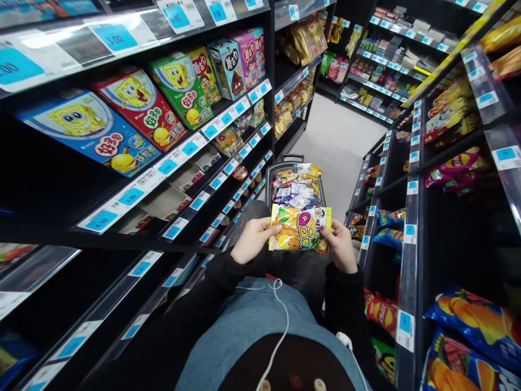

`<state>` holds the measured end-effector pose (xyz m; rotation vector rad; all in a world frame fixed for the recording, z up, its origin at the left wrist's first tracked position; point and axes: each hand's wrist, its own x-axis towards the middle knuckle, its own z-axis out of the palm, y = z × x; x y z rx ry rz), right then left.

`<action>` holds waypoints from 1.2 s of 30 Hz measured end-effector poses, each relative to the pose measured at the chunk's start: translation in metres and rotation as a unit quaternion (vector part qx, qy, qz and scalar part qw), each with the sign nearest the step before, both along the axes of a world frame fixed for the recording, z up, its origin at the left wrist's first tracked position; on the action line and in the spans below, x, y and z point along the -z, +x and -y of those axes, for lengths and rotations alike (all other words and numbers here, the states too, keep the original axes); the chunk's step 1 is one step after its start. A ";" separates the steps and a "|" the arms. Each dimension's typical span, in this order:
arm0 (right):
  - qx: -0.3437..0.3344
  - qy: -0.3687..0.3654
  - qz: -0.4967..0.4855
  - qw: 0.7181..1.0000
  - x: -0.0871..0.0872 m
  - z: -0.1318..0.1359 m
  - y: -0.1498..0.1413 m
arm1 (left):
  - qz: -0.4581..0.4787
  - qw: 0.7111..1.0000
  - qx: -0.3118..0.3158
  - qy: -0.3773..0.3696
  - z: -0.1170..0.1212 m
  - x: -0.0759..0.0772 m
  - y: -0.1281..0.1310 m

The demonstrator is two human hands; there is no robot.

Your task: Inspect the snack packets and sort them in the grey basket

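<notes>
L hand (253, 239) pinches L edge of yellow candy pkt (299, 228); pkt held flat-ish just this side of basket (318, 203), over its near end. Candy bags (297, 190) in basket. R hand (340, 244) grips pkt's R edge, also this side of basket.
</notes>
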<state>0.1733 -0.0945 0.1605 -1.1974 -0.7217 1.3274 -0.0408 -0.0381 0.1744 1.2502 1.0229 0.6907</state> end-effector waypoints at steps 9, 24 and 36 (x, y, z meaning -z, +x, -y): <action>0.003 0.022 0.051 0.998 0.005 0.006 0.000 | 0.020 0.998 0.048 -0.022 -0.001 0.010 -0.004; 0.034 0.318 0.525 0.789 -0.034 0.033 -0.001 | 0.266 0.920 0.113 -0.265 0.008 0.007 -0.012; 0.077 0.192 0.395 0.895 -0.037 0.047 -0.015 | 0.226 0.956 0.009 -0.188 0.011 -0.003 -0.006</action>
